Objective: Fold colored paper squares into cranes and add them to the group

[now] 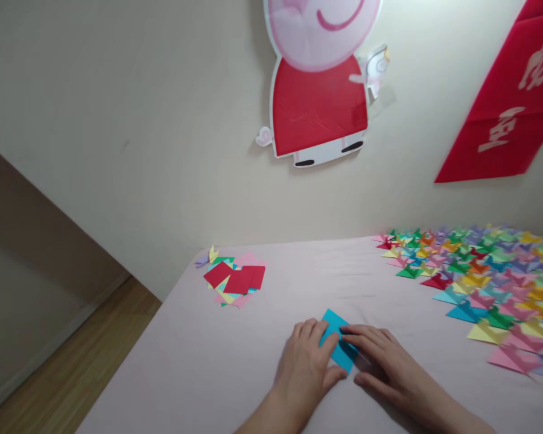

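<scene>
1. While the left hand (305,364) and the right hand (387,361) are pressing it, the blue paper (342,357) is lying on the table (199,374);
2. each grip is lying apart, flat, clamping nothing;
3. edges should probably be aligning before creasing.

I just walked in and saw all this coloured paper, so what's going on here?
A person is folding a blue paper sheet on the pink table. The left hand and right hand both press flat on it, fingertips close together. A loose stack of flat squares lies at the far left; many folded pieces in mixed colours cover the right side.
</scene>
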### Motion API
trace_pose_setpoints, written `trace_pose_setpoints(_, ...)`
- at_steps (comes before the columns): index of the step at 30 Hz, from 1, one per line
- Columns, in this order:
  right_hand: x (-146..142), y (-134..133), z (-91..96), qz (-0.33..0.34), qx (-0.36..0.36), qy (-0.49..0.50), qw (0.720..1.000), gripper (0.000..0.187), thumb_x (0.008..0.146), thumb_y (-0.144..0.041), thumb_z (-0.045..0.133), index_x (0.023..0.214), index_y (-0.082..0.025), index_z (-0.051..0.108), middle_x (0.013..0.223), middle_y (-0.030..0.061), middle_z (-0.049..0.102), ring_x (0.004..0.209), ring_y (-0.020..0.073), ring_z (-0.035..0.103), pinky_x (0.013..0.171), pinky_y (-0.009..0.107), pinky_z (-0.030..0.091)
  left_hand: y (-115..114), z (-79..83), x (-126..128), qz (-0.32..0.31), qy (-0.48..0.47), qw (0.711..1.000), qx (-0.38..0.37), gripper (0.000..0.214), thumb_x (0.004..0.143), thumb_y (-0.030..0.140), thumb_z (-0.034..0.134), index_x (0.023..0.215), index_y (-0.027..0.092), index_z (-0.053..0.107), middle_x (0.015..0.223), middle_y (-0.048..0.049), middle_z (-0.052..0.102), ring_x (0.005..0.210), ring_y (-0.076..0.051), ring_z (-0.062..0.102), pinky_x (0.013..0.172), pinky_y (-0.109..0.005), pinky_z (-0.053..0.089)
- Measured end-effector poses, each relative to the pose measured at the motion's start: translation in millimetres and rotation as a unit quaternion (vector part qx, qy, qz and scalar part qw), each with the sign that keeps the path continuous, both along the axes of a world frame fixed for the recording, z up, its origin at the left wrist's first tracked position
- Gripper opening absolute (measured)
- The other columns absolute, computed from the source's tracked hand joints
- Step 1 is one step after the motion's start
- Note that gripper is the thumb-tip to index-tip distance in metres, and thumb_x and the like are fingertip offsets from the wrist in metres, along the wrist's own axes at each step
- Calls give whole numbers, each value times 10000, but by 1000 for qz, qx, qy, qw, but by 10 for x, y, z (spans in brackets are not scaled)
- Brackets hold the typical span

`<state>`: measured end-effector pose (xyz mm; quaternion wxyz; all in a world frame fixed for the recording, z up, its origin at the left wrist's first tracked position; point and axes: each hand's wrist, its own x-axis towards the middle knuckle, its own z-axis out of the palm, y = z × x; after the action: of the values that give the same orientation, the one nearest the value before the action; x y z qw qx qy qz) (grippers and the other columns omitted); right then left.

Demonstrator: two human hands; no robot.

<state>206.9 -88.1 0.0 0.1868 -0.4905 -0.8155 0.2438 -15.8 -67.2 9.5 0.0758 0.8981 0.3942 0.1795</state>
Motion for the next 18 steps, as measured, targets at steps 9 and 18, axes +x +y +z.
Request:
trace_pose_setpoints(9, -25, 47, -11, -9, 60, 30, 998, 275, 891, -275, 601, 1161, -295, 653, 1255, 67, 663, 1146, 239, 593, 973, 410, 454, 247, -11, 31, -95, 10, 995, 35, 193, 934, 373, 610, 1034, 208, 607, 1005, -23, 672, 919, -189, 577, 797, -331, 429)
trace_pose_setpoints(18, -199, 248, 28, -106, 47, 50, 992, 237, 930, -329, 483, 752, -230, 604, 781, 34, 655, 774, 201, 608, 727, 313, 481, 21, -25, 13, 71, -33, 994, -83, 258, 885, 83, 582, 1115, 199, 562, 1038, -36, 633, 942, -227, 562, 834, -352, 449)
